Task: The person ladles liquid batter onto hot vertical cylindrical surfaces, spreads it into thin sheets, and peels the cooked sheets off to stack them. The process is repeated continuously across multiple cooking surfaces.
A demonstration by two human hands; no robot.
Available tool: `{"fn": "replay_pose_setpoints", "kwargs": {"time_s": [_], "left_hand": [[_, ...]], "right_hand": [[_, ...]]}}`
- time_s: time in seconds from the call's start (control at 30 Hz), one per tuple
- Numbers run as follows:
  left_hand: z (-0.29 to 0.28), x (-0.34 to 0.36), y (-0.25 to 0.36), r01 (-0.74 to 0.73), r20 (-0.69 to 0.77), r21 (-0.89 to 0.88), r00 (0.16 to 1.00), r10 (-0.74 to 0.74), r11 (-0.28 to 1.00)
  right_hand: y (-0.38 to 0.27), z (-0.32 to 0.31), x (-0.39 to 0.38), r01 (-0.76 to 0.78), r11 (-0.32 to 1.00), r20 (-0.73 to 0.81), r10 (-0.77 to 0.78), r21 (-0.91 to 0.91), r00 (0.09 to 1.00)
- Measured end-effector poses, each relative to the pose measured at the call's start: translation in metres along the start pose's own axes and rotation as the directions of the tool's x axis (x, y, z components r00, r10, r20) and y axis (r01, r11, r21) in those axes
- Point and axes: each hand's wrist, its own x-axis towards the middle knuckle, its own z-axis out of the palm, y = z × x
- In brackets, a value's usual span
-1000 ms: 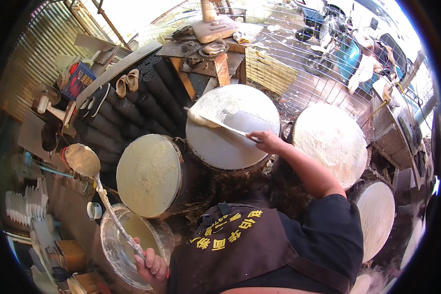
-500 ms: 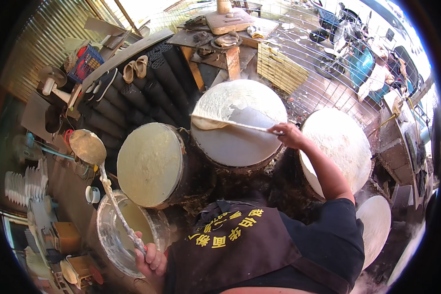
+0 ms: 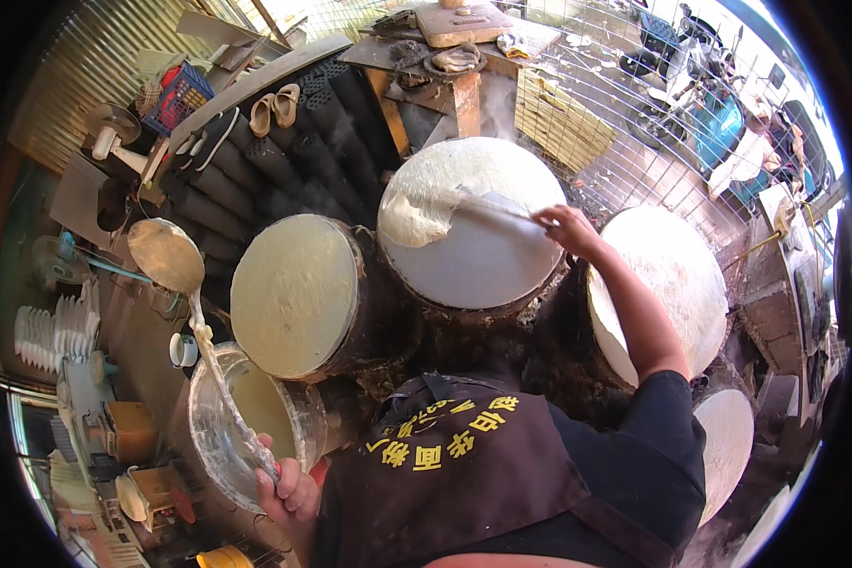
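Observation:
My left hand (image 3: 292,492) is closed round the batter-caked handle of a long ladle (image 3: 166,256), whose round bowl is raised at the far left. My right hand (image 3: 570,232) grips a thin stick-like spreader (image 3: 497,207). Its far end lies in thick pale batter (image 3: 418,220) on the middle round griddle (image 3: 483,270). Batter covers the griddle's upper and left part; smooth grey surface shows below. A batter-covered griddle (image 3: 293,293) stands to the left, another white-coated griddle (image 3: 661,289) to the right. Below the ladle is a wide pot (image 3: 202,431) of pale batter.
Black cylinders (image 3: 293,156) are stacked behind the left griddle, with tan slippers (image 3: 275,112) on top. A cluttered stand (image 3: 468,99) and a wire fence (image 3: 625,156) lie beyond. Another pale round griddle (image 3: 726,445) is at lower right. Steam rises around the griddles.
The spreader's far end has moved right, away from the middle griddle's left rim, and thick batter now lies heaped there. The ladle stays raised in my left hand. The whole view has shifted slightly.

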Motion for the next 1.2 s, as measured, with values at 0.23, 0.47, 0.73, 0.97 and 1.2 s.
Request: {"fn": "replay_pose_setpoints", "kwargs": {"time_s": [0.23, 0.47, 0.73, 0.97, 1.2], "left_hand": [[-0.002, -0.003, 0.001, 0.038, 0.092, -0.038, 0.995, -0.035, 0.999], [0.004, 0.001, -0.004, 0.074, 0.111, -0.056, 0.991, -0.068, 0.996], [0.0, -0.019, -0.01, 0.052, 0.119, -0.032, 0.992, -0.048, 0.998], [0.006, -0.012, -0.011, 0.119, 0.169, -0.082, 0.98, -0.104, 0.99], [-0.016, 0.005, 0.005, 0.244, 0.26, -0.142, 0.944, -0.202, 0.959]], "right_hand": [[-0.024, 0.007, -0.011, 0.118, 0.992, 0.147, -0.122, 0.036, 0.982], [-0.018, 0.0, -0.005, 0.044, 0.995, -0.046, -0.048, -0.089, 0.998], [0.012, -0.032, -0.043, 0.101, 0.994, 0.088, -0.097, -0.042, 0.991], [-0.009, -0.002, -0.041, 0.122, 0.992, 0.029, -0.122, -0.01, 0.992], [-0.025, -0.056, -0.183, -0.167, 0.981, -0.05, 0.163, -0.098, 0.985]]}}
